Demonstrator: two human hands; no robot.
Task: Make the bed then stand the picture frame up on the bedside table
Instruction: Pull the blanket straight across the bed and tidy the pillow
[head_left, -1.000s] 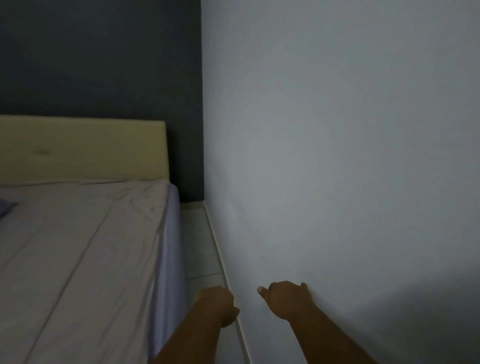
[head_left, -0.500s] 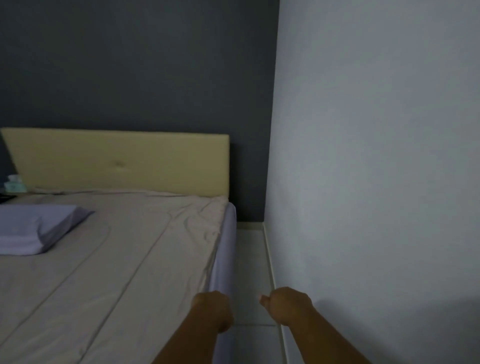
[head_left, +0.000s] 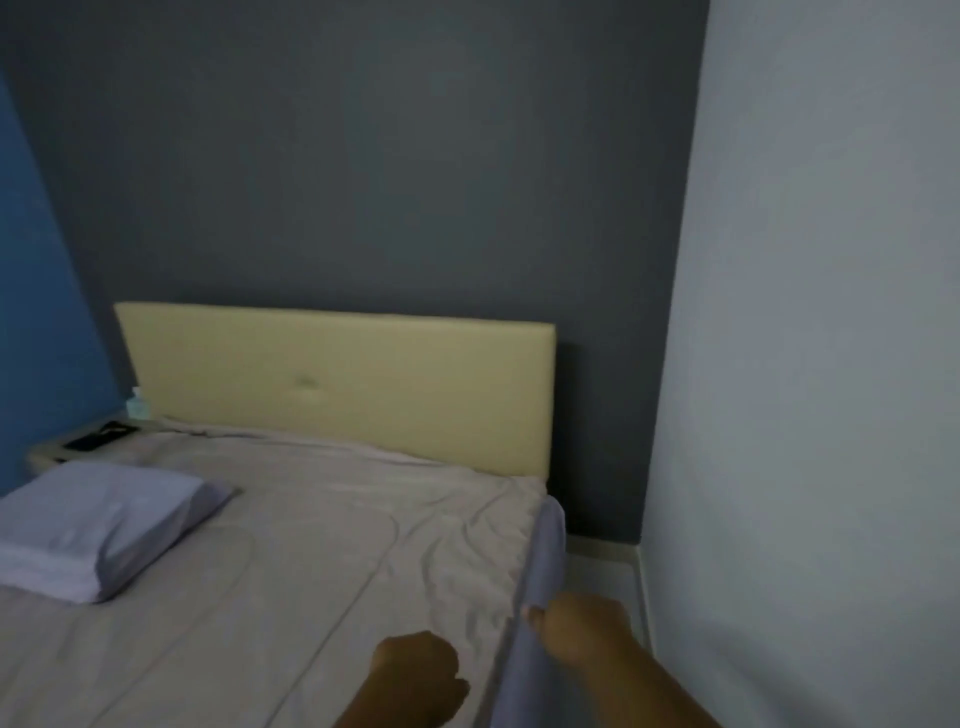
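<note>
Both hands were found further left than in the earlier frame. The left hand, clenched on nothing visible, was held above the creased beige cover, just inside its right edge. The right hand was curled, its thumb laid against the smooth lilac sheet hanging down the mattress side; a grasp could not be confirmed. A soft lilac pillow was seen far left, well apart, before the flat padded cream headboard. On the bedside table a dark flat item lay, too small to be identified. A pale wall was seen close on the right.
</note>
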